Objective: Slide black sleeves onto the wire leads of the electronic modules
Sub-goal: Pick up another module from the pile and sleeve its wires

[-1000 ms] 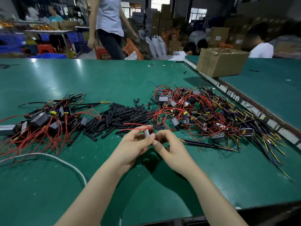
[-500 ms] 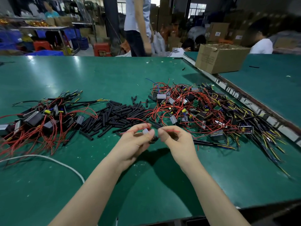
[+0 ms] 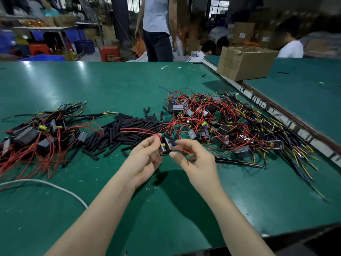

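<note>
Nearest, both forearms reach over the smooth green table. The left hand pinches a small boxy black module with a yellow part, held above the mat between the two hands, its long axis tilted up and away. Thin red leads arc leftward from its top. The right hand curls its fingers round another red lead just right of the module. Beyond lies a heap of matte black tubular sleeves, flanked by a left module pile and a tangled right pile. Farther off stands a cardboard box.
</note>
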